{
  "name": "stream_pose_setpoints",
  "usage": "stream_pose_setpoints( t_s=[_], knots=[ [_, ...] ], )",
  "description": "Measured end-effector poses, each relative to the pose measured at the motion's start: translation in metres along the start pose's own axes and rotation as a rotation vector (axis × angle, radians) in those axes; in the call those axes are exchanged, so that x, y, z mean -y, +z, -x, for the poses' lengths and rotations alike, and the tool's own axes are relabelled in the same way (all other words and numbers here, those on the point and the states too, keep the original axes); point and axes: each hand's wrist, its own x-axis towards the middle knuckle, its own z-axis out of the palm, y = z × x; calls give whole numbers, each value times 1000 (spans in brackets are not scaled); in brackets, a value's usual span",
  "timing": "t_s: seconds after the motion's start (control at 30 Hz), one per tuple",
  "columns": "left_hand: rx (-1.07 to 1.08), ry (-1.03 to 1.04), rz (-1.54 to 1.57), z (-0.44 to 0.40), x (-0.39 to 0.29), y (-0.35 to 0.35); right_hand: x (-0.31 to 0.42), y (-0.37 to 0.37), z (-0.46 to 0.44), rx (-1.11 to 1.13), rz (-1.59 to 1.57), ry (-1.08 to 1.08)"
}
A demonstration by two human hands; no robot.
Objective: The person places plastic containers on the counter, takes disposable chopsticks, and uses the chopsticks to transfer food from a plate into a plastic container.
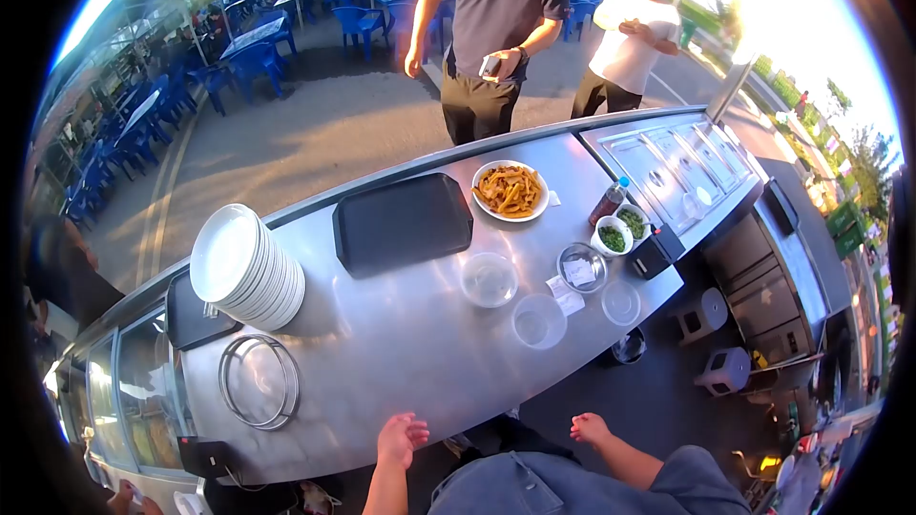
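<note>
My left hand (403,439) is over the front edge of the steel counter (410,381), fingers loosely bent and apart, holding nothing. Out past that edge, in front of my body, my right hand (590,429) hangs with its fingers slightly curled and nothing visible in it. Nearest to my hands on the counter are a clear plastic bowl (539,322) and another clear bowl (489,280). A white plate of fried strips (509,191) stands at the far side, beside a black tray (403,225).
A tall stack of white plates (250,267) rises at the left, near wire rings (260,381). At right are a metal bowl with paper (581,268), tubs of chopped greens (612,236) and a bottle (609,202). Two people (496,19) stand across the counter.
</note>
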Motion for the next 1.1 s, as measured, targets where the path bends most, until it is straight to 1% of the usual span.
stream_pose_setpoints(
  t_s=[0.17, 0.33, 0.43, 0.5, 0.77, 0.97, 1.1],
  knots=[
    [-13, 9, 29, 13, 8, -15, 20, 22, 10, 135, 20, -117],
    [-24, 45, 59, 15, 18, -16, 30, 29, 1, 180, 50, -120],
    [-31, 64, 84, 22, 21, -7, 23, 19, -12, 210, 82, -94],
    [-63, 46, 69, 24, 24, 1, 23, 10, -17, 202, 70, -117],
    [-118, 13, -4, 27, 24, 38, 15, -19, -36, 177, 36, -41],
    [-125, 11, -26, 21, 24, 61, 16, -33, -50, 188, -35, -10],
    [-94, 19, -18, 16, 24, 72, 21, -41, -55, 182, -17, -20]
  ],
)
